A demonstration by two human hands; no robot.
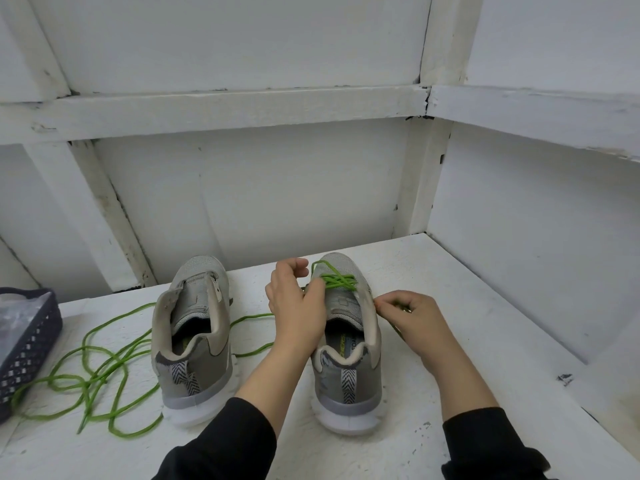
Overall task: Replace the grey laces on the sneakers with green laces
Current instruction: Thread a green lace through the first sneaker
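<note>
- Left hand: fingers curled, thumb laid on the upper just beside the lacing. It grips the left edge of the right sneaker; whether it also pinches lace cannot be told.
- Right hand: fingers curled tight, fingertips pinching a strand of green lace at the sneaker's right edge.
- Green lace: crossed over the far part of the right sneaker's upper, one loop arching up by the left hand's fingers.
- Right sneaker: grey, white sole, upright on the white table, heel near, toe far.
- Left sneaker: same make, upright, well left of the right one, heel near.
- Loose green lace: tangled coils on the table left of the left sneaker, with strands running right between the shoes toward the left hand.
- Dark basket: at the left edge, touching the coils.
- Black sleeves: on both forearms.
</note>
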